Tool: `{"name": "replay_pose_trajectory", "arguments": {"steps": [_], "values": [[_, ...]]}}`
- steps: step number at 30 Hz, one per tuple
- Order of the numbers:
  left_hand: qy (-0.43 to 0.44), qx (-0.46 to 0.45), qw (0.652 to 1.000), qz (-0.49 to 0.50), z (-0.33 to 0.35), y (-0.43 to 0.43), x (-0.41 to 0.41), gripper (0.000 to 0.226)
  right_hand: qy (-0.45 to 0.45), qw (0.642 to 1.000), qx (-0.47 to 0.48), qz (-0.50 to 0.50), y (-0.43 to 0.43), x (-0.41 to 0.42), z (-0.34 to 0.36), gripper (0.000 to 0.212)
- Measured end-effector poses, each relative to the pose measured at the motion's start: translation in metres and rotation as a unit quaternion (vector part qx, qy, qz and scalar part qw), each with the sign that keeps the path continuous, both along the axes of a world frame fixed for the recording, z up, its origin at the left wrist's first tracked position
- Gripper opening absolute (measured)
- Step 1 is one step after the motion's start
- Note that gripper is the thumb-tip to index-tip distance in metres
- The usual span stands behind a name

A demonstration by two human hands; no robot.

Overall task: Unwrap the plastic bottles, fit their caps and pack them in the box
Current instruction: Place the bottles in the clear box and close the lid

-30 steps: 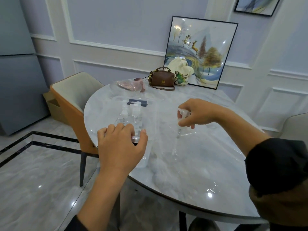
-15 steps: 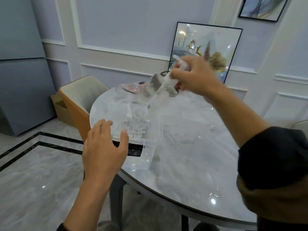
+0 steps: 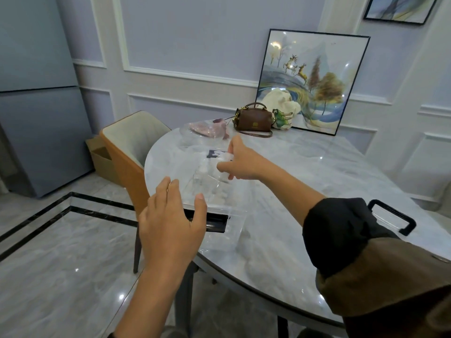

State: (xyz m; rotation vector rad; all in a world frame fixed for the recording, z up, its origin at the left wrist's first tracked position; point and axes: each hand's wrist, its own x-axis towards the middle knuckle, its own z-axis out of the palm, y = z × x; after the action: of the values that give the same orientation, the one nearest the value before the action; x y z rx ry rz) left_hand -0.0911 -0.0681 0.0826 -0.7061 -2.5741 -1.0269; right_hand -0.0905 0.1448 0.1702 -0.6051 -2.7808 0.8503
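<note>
A clear plastic box (image 3: pixel 220 225) with a black strip along its near edge sits at the table's front left. Clear bottles (image 3: pixel 202 172) stand inside it, hard to tell apart. My right hand (image 3: pixel 244 161) reaches over the box from the right, its fingers closed on a clear plastic bottle (image 3: pixel 225 157) with a whitish top, held low above the box's far part. Just in front of the box's near edge, my left hand (image 3: pixel 170 223) hovers with fingers spread and nothing in it.
The round marble table (image 3: pixel 305 181) carries a clear bag with something pink (image 3: pixel 207 129), a brown handbag (image 3: pixel 253 118), a white cloth bag (image 3: pixel 283 104) and a framed picture (image 3: pixel 314 79). A clear lid with a black handle (image 3: pixel 393 219) lies near my right sleeve. An orange chair (image 3: pixel 127 147) stands at the left.
My right hand has come down from head height to the box, still holding the bottle. My left hand has stayed open just before the box, which it held a second ago.
</note>
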Motion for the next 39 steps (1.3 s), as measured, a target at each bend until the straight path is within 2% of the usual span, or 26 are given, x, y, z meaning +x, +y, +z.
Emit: {"name": "replay_pose_trajectory", "arguments": {"steps": [2, 6, 10, 13, 16, 20, 22, 24, 28, 32, 36, 39], "values": [[-0.005, 0.0, 1.0, 0.0, 0.0, 0.0, 0.0, 0.079, -0.014, 0.997, 0.074, 0.002, 0.0, -0.003, -0.001, 0.072], [-0.01, 0.002, 1.0, -0.002, 0.001, -0.001, 0.0, 0.079, -0.053, 0.976, 0.209, -0.012, 0.006, -0.006, -0.005, 0.054], [-0.015, 0.005, 1.0, -0.002, 0.0, 0.001, 0.0, 0.078, -0.098, 0.96, 0.262, -0.024, 0.017, -0.007, -0.015, 0.045], [-0.016, 0.011, 1.0, -0.009, 0.0, 0.0, 0.0, 0.077, -0.127, 0.951, 0.279, -0.03, 0.018, -0.008, -0.02, 0.048], [-0.011, 0.023, 1.0, -0.015, -0.002, -0.001, -0.001, 0.066, -0.12, 0.958, 0.259, -0.012, 0.015, -0.001, -0.014, 0.042], [-0.019, 0.069, 0.997, -0.03, -0.006, 0.002, -0.005, 0.029, 0.054, 0.99, 0.128, 0.017, 0.03, 0.027, 0.0, 0.025], [-0.03, 0.089, 0.995, -0.035, -0.004, 0.003, -0.005, 0.021, 0.115, 0.987, 0.112, 0.0, 0.049, 0.049, 0.005, 0.016], [-0.04, 0.096, 0.994, -0.039, -0.001, 0.006, -0.005, 0.019, 0.138, 0.985, 0.097, -0.044, 0.078, 0.077, 0.008, 0.01], [-0.06, 0.095, 0.993, -0.045, 0.005, 0.013, -0.007, 0.017, 0.106, 0.983, 0.022, -0.145, 0.144, 0.148, 0.005, 0.009], [-0.059, 0.094, 0.991, -0.069, 0.007, 0.027, -0.015, 0.02, 0.051, 0.972, -0.005, -0.23, 0.203, 0.222, -0.008, 0.009], [-0.073, 0.113, 0.982, -0.129, 0.011, 0.047, -0.018, 0.028, 0.02, 0.952, 0.018, -0.304, 0.245, 0.275, -0.027, 0.012], [-0.099, 0.145, 0.968, -0.179, 0.016, 0.063, -0.015, 0.03, -0.006, 0.936, 0.041, -0.351, 0.267, 0.296, -0.044, 0.026]]}}
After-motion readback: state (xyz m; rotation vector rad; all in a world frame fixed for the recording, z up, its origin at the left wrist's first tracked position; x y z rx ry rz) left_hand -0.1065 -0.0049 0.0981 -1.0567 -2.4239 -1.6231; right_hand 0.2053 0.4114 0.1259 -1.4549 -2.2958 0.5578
